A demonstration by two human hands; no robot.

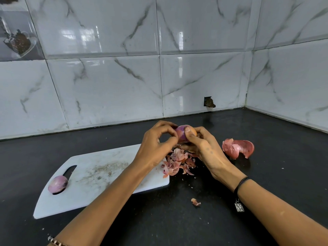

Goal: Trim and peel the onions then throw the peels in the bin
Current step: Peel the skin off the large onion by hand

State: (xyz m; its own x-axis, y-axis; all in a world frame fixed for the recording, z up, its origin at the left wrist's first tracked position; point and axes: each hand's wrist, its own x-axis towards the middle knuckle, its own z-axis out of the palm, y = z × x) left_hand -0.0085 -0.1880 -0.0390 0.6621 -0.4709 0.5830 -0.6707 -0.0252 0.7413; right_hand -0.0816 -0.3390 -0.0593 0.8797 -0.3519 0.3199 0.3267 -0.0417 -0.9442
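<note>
An onion is held above the counter, just past the right end of the board. It is gripped by the right hand, thumb pressed on top, and pinched at its left side by the curled fingers of the left hand. Peels are heaped below. A second onion rests on the board's left end.
</note>
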